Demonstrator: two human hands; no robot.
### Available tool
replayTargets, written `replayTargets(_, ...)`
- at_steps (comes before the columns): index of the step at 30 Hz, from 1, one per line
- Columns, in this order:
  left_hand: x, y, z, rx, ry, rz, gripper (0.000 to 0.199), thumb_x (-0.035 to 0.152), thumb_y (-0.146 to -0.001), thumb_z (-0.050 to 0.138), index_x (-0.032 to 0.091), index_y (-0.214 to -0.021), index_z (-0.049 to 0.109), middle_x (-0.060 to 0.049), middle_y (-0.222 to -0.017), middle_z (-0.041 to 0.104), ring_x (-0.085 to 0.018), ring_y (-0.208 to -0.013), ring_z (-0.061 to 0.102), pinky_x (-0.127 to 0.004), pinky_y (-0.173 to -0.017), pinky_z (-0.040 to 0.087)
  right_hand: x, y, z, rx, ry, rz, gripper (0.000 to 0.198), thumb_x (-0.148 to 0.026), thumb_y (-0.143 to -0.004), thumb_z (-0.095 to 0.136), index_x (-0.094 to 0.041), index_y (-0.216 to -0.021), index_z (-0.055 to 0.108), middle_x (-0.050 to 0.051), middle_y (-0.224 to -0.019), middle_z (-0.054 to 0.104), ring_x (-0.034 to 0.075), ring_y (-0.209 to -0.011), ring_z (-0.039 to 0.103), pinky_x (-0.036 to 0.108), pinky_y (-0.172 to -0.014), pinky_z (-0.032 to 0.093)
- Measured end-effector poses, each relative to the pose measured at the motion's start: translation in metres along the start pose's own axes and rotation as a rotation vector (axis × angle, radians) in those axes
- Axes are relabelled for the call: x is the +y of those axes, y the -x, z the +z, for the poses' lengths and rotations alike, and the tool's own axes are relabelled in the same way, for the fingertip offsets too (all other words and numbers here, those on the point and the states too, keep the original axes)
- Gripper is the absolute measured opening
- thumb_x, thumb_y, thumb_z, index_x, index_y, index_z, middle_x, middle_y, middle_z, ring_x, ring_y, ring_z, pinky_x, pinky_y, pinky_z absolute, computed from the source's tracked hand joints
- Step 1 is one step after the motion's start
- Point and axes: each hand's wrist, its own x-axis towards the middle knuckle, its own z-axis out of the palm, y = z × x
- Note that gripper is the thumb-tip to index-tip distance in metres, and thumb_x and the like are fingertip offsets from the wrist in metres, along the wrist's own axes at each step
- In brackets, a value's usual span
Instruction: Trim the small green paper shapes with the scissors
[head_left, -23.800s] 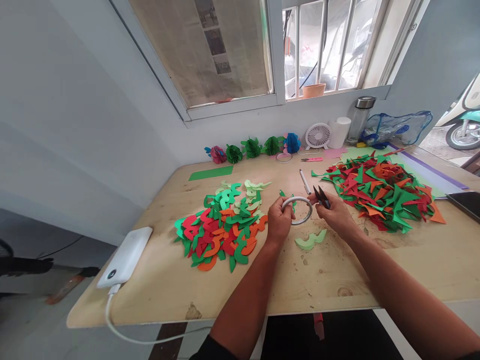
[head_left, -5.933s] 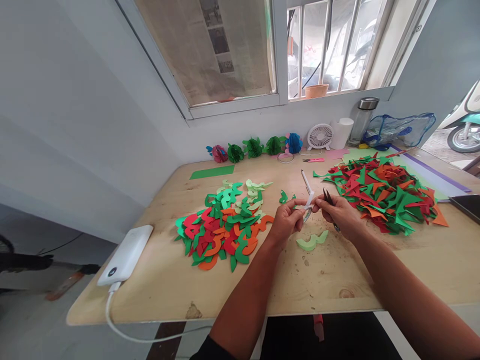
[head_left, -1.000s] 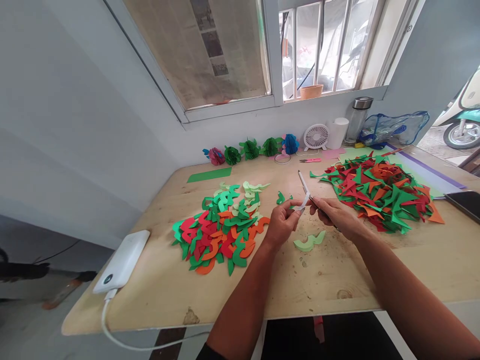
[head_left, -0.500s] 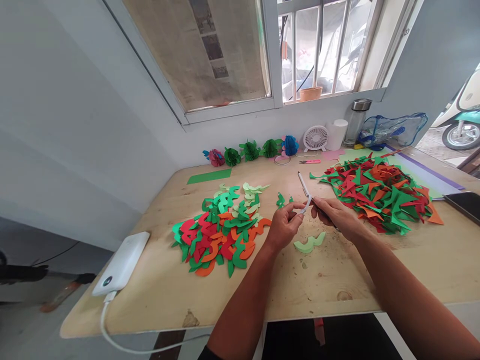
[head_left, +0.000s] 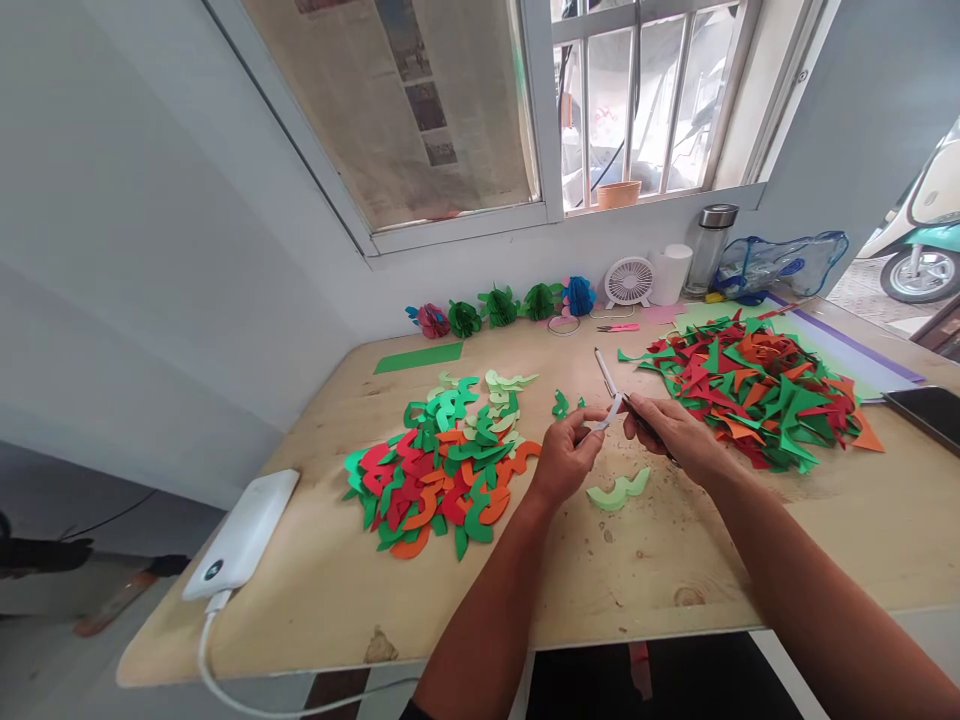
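Between the fingers of my left hand (head_left: 568,455) is a small pale paper piece (head_left: 612,411), pinched near its lower end. My right hand (head_left: 671,432) is closed around dark-handled scissors (head_left: 646,424), mostly covered by the fingers, with the tips at the paper. A white pen (head_left: 604,370) lies on the table just beyond the hands. Below them rests a light green wavy paper cutout (head_left: 619,490). Small dark green cutouts (head_left: 560,404) lie just behind my left hand.
Left of my hands is a heap of curved paper cutouts (head_left: 435,470); right, a pile of paper scraps (head_left: 765,385). A power bank (head_left: 244,530) with a cable sits at the left edge, a phone (head_left: 926,412) far right. Honeycomb paper figures (head_left: 499,305) and a fan (head_left: 629,282) line the wall.
The view has shifted slightly. Both hands stay in nearly the same place over the table, still holding the pale paper and the scissors.
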Motion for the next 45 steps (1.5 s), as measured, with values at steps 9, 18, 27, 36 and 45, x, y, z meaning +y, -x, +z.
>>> replayTargets(9,-0.0005,-0.0001,0.0007,0.010,0.016,-0.021,0.030,0.032,-0.074,0.059,0.014,-0.098,0.062,0.008,-0.050,0.040,-0.004,-0.041,0.031,-0.017,-0.042,0.027,-0.0014,0.0010,0.0008,-0.006,0.017,0.010,0.052,-0.064,-0.080,0.045,-0.015,-0.077,0.060,0.000,-0.059,0.052,0.007,-0.044,0.033,0.023,-0.040,0.023)
replayTargets(18,-0.0013,-0.0001,0.0005,0.004,0.001,-0.005,0.028,0.030,-0.075,0.057,0.014,-0.098,0.062,0.007,-0.050,0.041,-0.004,-0.041,0.031,-0.018,-0.042,0.026,-0.0019,0.0004,0.0014,-0.008,0.041,0.027,0.053,-0.066,-0.079,0.044,-0.016,-0.064,0.057,-0.003,-0.049,0.042,0.007,-0.043,0.032,0.023,-0.040,0.024)
replayTargets(27,-0.0009,0.0007,0.0017,0.000,0.001,-0.004,0.027,0.030,-0.074,0.057,0.014,-0.096,0.061,0.007,-0.051,0.041,-0.004,-0.041,0.033,-0.018,-0.043,0.028,-0.0033,0.0006,0.0024,-0.017,0.073,0.022,0.054,-0.067,-0.079,0.042,-0.017,-0.061,0.054,-0.005,-0.045,0.038,0.008,-0.042,0.031,0.023,-0.040,0.023)
replayTargets(36,-0.0016,-0.0001,0.0017,-0.004,0.004,0.004,0.028,0.030,-0.075,0.055,0.014,-0.097,0.061,0.008,-0.051,0.041,-0.004,-0.041,0.033,-0.018,-0.043,0.027,0.0004,-0.0014,0.0013,-0.009,0.061,0.015,0.055,-0.066,-0.079,0.043,-0.016,-0.061,0.055,-0.005,-0.046,0.038,0.007,-0.042,0.031,0.023,-0.040,0.023)
replayTargets(45,-0.0027,-0.0001,0.0009,-0.002,0.011,0.000,0.029,0.031,-0.074,0.059,0.014,-0.098,0.062,0.007,-0.050,0.043,-0.005,-0.041,0.034,-0.019,-0.043,0.027,-0.0009,-0.0002,0.0018,-0.002,0.066,0.013,0.056,-0.068,-0.078,0.043,-0.016,-0.061,0.056,-0.005,-0.046,0.038,0.007,-0.042,0.032,0.022,-0.040,0.023)
